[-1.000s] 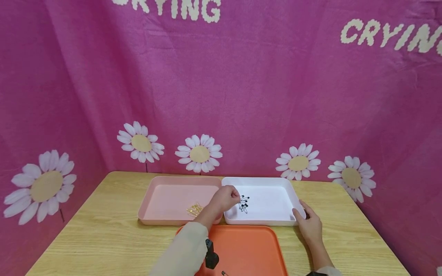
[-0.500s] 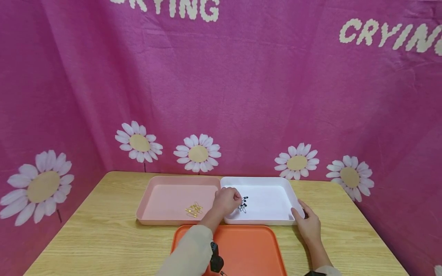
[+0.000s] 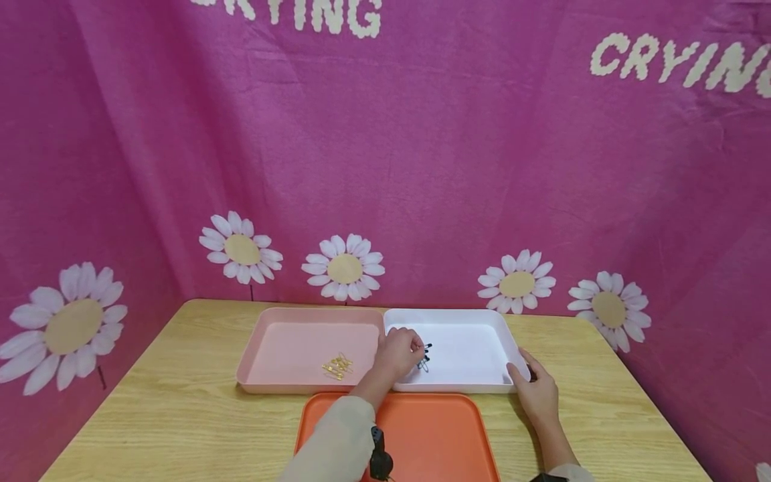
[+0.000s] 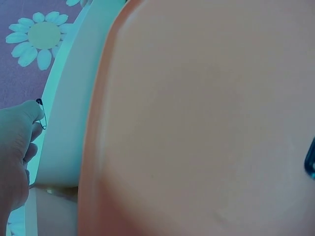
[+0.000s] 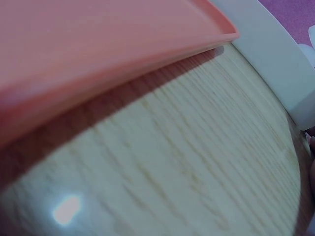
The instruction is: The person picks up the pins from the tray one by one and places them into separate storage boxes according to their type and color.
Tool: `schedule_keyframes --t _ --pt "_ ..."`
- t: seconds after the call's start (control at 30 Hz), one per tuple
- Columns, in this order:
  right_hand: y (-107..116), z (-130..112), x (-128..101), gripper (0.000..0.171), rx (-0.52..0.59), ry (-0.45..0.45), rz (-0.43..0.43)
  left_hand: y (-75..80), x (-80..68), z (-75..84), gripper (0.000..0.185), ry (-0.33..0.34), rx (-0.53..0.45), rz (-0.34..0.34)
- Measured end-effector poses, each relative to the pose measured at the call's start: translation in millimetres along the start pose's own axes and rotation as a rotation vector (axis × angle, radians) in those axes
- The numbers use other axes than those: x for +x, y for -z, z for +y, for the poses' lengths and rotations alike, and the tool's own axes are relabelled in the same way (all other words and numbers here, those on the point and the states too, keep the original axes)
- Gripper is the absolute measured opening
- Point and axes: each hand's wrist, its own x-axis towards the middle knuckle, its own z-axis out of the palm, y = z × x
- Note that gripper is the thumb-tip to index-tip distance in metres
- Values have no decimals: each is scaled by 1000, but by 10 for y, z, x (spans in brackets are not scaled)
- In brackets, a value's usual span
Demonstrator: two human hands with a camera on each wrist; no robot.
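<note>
Left hand (image 3: pixel 397 353) is pinching a dark safety pin (image 4: pixel 41 114) over the white tray's (image 3: pixel 482 320) left edge; its long axis hangs roughly straight down from the fingertips. Right hand (image 3: pixel 535 391) rests with relaxed fingers on that tray's near right corner.

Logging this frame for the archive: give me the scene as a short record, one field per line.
left hand: over the white tray, pinching a black safety pin
right hand: rests at the white tray's near right corner
black pins: small cluster in the white tray, beside the left fingers
pink tray: holds gold pins
orange tray: nearest the person
surface: wooden table
</note>
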Motion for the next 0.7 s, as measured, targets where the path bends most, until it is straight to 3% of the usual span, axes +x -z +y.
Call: schedule_keyframes --t 0.37,0.57,0.7 --pt "-9 5 -6 54 -4 -3 9 -9 -22 14 10 -40 -20 -11" --pt "8 -4 -5 56 22 -1 -22 110 -26 -74 11 -154 -68 -11" --pt "12 -8 1 55 20 -2 -17 189 -56 -107 13 -155 -91 -47"
